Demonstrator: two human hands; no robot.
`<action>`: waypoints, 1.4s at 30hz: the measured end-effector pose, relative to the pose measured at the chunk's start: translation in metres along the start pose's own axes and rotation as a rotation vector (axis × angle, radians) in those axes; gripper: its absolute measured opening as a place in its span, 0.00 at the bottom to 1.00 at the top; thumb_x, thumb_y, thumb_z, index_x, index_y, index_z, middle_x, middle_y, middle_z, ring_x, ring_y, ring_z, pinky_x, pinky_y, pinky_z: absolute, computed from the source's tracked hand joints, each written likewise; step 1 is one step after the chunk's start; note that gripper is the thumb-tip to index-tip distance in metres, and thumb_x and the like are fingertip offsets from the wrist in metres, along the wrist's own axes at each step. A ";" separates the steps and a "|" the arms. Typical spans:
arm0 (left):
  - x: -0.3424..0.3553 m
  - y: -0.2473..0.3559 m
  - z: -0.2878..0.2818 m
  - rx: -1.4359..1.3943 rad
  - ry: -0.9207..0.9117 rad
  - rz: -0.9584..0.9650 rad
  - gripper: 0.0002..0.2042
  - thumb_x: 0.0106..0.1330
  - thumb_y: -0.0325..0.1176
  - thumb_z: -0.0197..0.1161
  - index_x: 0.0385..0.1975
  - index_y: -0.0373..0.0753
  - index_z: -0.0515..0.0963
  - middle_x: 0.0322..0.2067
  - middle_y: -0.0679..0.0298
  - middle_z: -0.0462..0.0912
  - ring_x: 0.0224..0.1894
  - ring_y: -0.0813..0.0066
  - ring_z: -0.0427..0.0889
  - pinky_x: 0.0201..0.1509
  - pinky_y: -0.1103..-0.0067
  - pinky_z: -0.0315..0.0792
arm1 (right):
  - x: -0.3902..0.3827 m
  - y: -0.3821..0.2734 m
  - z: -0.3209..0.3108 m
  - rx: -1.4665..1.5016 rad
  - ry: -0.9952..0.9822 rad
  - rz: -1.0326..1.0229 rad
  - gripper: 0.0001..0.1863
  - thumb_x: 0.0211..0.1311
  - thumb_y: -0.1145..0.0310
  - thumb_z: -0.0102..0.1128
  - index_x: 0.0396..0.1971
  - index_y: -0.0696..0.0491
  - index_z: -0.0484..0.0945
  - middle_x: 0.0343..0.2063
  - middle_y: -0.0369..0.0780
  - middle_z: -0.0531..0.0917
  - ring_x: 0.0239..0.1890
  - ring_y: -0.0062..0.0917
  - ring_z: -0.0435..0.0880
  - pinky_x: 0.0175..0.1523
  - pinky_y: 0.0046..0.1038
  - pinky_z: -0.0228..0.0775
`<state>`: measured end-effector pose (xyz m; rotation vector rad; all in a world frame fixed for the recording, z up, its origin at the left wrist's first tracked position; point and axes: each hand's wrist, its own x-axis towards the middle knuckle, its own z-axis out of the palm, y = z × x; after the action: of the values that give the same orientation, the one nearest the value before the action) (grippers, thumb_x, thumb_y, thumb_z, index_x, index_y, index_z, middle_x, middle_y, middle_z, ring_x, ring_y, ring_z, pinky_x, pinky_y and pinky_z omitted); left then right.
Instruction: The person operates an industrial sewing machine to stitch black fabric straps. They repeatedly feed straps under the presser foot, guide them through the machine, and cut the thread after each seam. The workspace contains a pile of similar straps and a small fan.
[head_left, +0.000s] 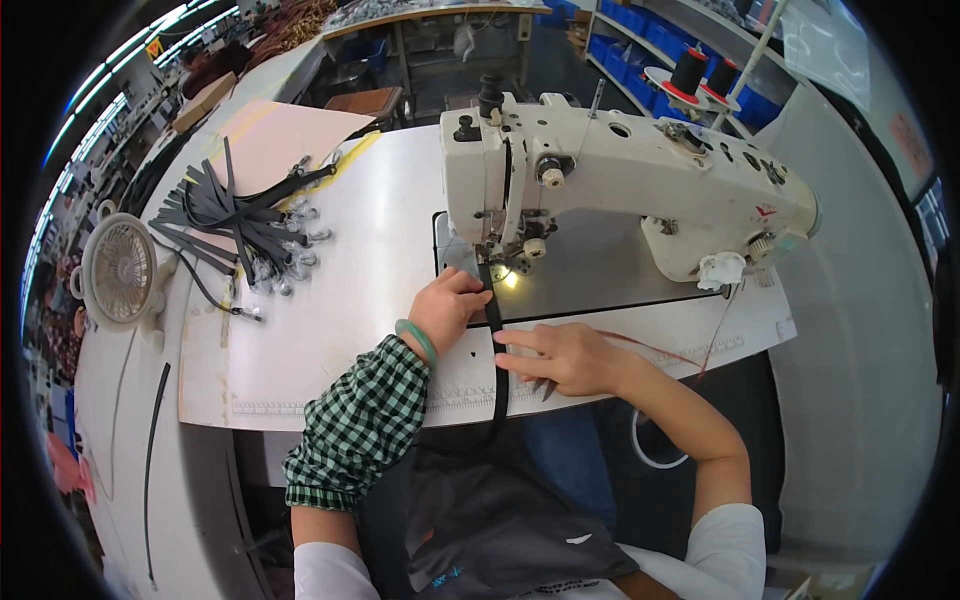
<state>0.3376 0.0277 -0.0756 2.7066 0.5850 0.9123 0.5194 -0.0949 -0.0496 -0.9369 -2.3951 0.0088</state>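
Our left grip [443, 308] looks closed on the strap [501, 385], while our right grip [575, 358] is looser: two fingers reach the strap's right edge, and we cannot tell whether they pinch it. A dark pointed tool [542, 384] pokes out beneath that palm. Nearest us, the strap's tail hangs over the front edge of the surface [330, 250]; its far end runs beneath the head of the machine [600, 150]. We judge this strap to be mid-job, its far end at the stitching point and the length toward us left over; no finished seam is clear to us. Our left forearm, in a checked sleeve [360, 420], slants up and inward; our right comes in from the side, elbow bent, fingers pointing left. Farther off, to the left, lies a pile of straps [230, 215], done or waiting, we cannot say. Thread spools [690, 72] stand behind the machine.
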 end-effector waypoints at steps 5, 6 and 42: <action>-0.001 0.001 0.000 0.007 0.015 -0.007 0.10 0.46 0.22 0.59 0.30 0.37 0.79 0.32 0.62 0.77 0.35 0.67 0.75 0.38 0.77 0.72 | 0.008 0.013 0.020 0.075 -0.048 -0.047 0.10 0.45 0.66 0.60 0.29 0.51 0.75 0.38 0.33 0.75 0.34 0.24 0.72 0.32 0.25 0.69; -0.001 0.003 0.000 0.011 0.021 -0.010 0.10 0.46 0.22 0.59 0.30 0.37 0.79 0.33 0.62 0.77 0.36 0.66 0.75 0.39 0.76 0.72 | 0.006 0.013 0.022 0.073 -0.031 -0.060 0.10 0.45 0.66 0.60 0.29 0.50 0.75 0.38 0.33 0.75 0.32 0.24 0.71 0.31 0.25 0.68; 0.071 -0.095 -0.033 -0.945 0.460 -0.670 0.16 0.51 0.21 0.60 0.41 0.28 0.71 0.29 0.62 0.78 0.28 0.78 0.77 0.36 0.84 0.71 | -0.013 0.022 0.015 0.156 0.242 0.344 0.12 0.44 0.69 0.63 0.31 0.53 0.74 0.18 0.35 0.78 0.15 0.28 0.76 0.22 0.28 0.68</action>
<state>0.3404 0.1470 -0.0440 1.3463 0.7984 1.1911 0.5337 -0.0839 -0.0731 -1.1893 -1.9607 0.1969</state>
